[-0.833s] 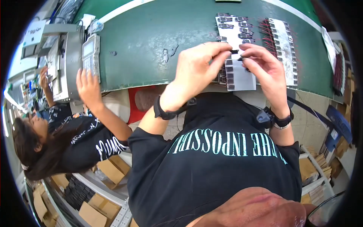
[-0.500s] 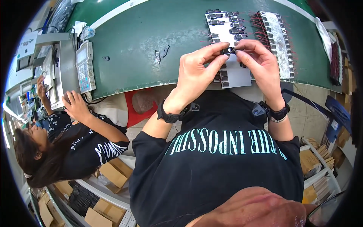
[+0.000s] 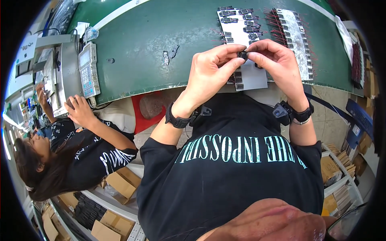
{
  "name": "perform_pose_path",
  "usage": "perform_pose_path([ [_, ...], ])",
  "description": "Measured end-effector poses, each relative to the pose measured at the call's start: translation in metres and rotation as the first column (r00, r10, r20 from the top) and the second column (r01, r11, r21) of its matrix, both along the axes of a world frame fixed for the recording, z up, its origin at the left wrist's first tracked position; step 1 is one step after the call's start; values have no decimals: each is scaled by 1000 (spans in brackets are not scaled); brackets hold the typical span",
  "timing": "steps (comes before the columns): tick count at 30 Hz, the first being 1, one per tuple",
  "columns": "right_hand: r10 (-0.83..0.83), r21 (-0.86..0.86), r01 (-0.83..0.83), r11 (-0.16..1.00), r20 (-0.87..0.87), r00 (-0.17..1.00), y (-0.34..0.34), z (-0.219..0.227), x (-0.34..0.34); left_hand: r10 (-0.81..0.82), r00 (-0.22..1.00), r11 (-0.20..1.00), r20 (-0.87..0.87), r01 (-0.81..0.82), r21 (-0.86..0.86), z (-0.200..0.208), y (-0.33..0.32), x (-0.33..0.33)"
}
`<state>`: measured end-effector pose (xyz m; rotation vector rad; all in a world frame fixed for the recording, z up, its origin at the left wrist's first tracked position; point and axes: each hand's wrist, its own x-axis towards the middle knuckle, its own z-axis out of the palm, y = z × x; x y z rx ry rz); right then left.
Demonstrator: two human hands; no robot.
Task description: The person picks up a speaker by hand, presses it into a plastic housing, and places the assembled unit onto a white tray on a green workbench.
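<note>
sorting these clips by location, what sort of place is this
Likely a small-electronics assembly workshop: small black parts lie in rows on a pale board on the green workbench, thin red wires stick out nearby, and cardboard boxes are stored close by.

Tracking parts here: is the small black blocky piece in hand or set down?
In hand: the left hand and right hand pinch the piece over the white rectangular board.

Head-worn fisheye — wide, facing down; close
</note>
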<state>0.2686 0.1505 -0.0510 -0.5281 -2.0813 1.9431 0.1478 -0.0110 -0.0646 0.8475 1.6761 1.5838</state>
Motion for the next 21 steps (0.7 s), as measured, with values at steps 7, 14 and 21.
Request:
perform_pose_path([
  [7,165,-187,-151,971,58,985,13,-1,0,9,998,1000,-69,-8,15,2,0,0],
  [14,236,-185,-219,958,79,969,20,-1,-4,-38,999,999,-22,38,-1,3,0,-3],
  [21,222,-127,-212,969,72,972,12,-8,-7,0,996,1000,-95,-1,-12,3,-1,0],
])
